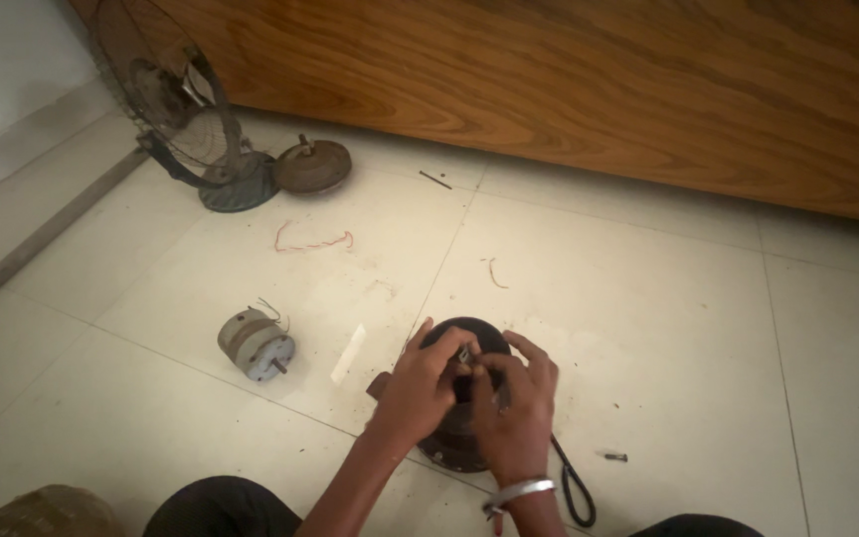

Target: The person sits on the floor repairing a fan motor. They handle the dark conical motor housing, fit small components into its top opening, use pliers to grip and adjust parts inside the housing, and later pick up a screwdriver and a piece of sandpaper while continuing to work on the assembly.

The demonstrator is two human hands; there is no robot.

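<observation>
Motor housing [454,438]: dark, round, dome-like body standing on the tiled floor [648,318], directly in front of the person and between both hands; its axis points up toward the camera.
Small metal part [464,354]: pale, short piece at the top centre of the housing, pinched at the meeting point of the two hands; its exact shape is too small to make out.
Left hand [418,390]: lies on the left flank of the housing, fingers curled inward toward the centre; grip narrow, fingertips closed around the small part.
Right hand [519,413]: covers the right and near side of the housing, a metal bangle [517,493] on the wrist; grip narrow, fingertips meeting those of the left hand at the same spot.
Key relation: the part sits just above the housing's centre, equally near to both hands, so neither hand has to reach.
Black cable [574,492]: loops on the floor just right of the housing, beside the right wrist.
Small grey motor [256,344]: lies on its side well to the left, shaft pointing right.
Table fan [181,119]: stands far off by the wooden panel, next to a round brown casing [312,166].
Hidden: most of the housing's top and front is covered by the hands; whether each hand truly holds the part or only touches it is not certain.
</observation>
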